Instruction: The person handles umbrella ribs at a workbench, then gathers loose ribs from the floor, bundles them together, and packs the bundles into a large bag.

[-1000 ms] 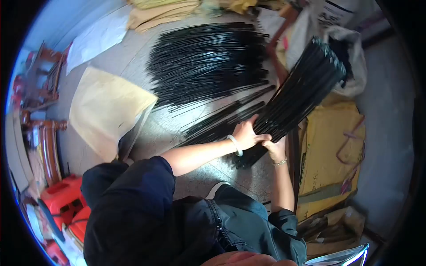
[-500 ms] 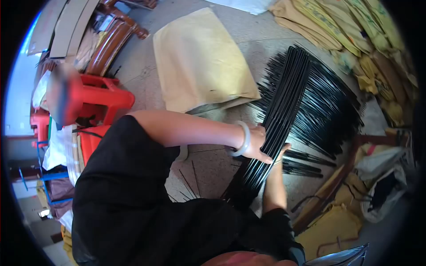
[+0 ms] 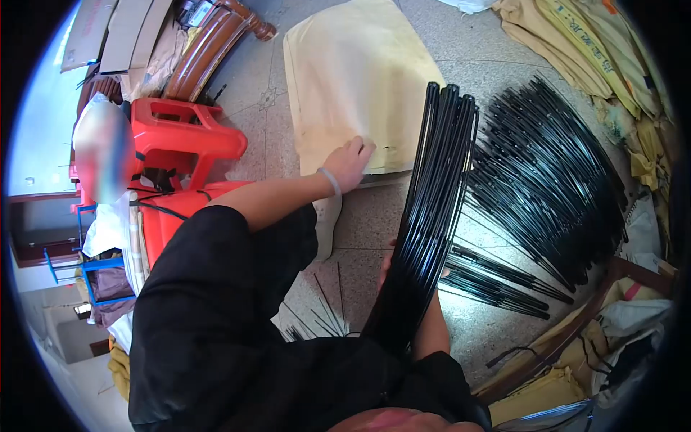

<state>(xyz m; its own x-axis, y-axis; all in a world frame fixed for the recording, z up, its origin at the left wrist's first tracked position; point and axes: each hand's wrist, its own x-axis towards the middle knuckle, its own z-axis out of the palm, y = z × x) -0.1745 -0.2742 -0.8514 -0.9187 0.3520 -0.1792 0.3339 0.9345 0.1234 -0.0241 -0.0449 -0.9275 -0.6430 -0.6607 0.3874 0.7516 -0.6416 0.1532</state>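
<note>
My right hand [image 3: 387,268] grips a thick bundle of thin black rods [image 3: 432,194] from underneath; most of that hand is hidden behind the rods. The bundle slants up from my lap, its far ends rounded. My left hand [image 3: 349,164], with a pale bangle at the wrist, is at the near edge of a tan paper sack [image 3: 360,79]. Its fingers are curled on the sack, the fingertips partly hidden. To the right of the bundle, a wide fanned pile of similar black rods [image 3: 554,180] lies on the floor.
A smaller group of rods [image 3: 500,284] lies beside the pile. Red plastic stools [image 3: 187,137] and a brown wooden furniture piece [image 3: 209,54] stand to the left. Folded tan sacks [image 3: 568,50] lie at the upper right. A wooden frame [image 3: 568,338] borders the lower right.
My left hand has let go of the rod bundle and moved left to the paper sack. The bundle stays in my right hand, now held more upright. The view has shifted.
</note>
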